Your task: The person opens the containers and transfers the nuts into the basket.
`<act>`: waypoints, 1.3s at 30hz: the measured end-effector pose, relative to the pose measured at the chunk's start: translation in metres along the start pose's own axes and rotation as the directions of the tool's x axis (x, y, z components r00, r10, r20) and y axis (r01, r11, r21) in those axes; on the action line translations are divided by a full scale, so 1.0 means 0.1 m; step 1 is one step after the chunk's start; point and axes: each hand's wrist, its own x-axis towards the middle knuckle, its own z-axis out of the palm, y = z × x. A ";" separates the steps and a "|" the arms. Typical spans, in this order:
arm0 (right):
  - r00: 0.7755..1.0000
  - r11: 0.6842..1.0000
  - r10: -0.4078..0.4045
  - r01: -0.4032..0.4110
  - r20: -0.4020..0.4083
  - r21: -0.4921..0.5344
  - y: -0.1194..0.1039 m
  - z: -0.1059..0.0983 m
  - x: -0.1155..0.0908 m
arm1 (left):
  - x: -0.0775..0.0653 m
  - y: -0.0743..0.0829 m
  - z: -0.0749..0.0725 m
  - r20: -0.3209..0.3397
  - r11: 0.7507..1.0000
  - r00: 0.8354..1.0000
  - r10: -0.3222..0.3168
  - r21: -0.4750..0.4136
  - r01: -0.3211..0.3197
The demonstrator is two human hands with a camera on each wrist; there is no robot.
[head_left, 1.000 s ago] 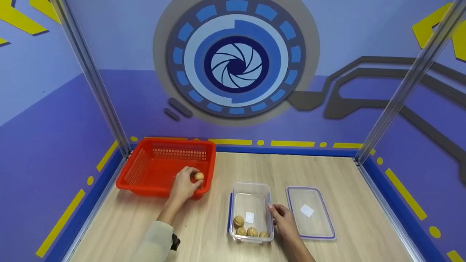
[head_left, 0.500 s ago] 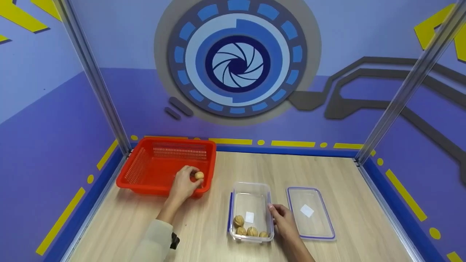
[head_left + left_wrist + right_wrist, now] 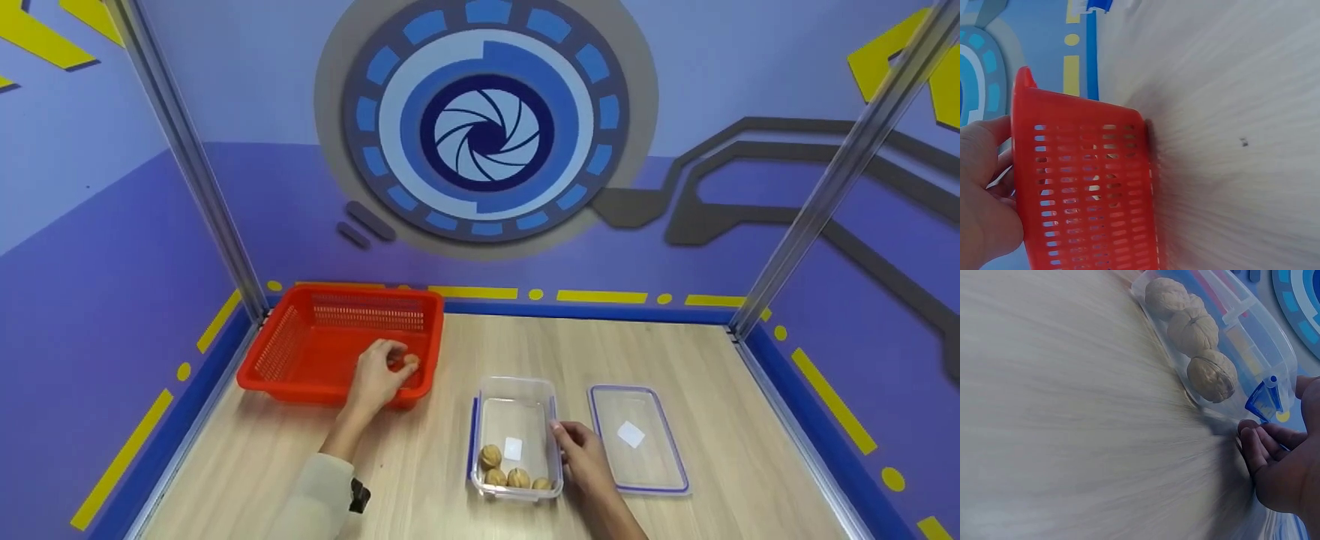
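On the table, a basket stands at the back left, close to the rear wall. The left hand is over its near right corner, just beside one walnut. To the basket's right and nearer the viewer sits a container, four walnuts inside towards its near end. The right hand touches its right side, between container and lid.

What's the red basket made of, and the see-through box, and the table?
Red basket: probably moulded plastic, slightly shiny, with neat rows of holes.
See-through box: looks like clear, glossy plastic; bright glints edge it.
Table: pale, streaky grain suggests wood, or maybe wood-look board.
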 end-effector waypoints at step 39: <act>0.999 1.000 -0.014 0.014 0.033 -0.014 -0.05 -0.03 0.02 | -0.42 0.82 0.61 0.416 0.942 0.857 0.305 -0.002 -0.335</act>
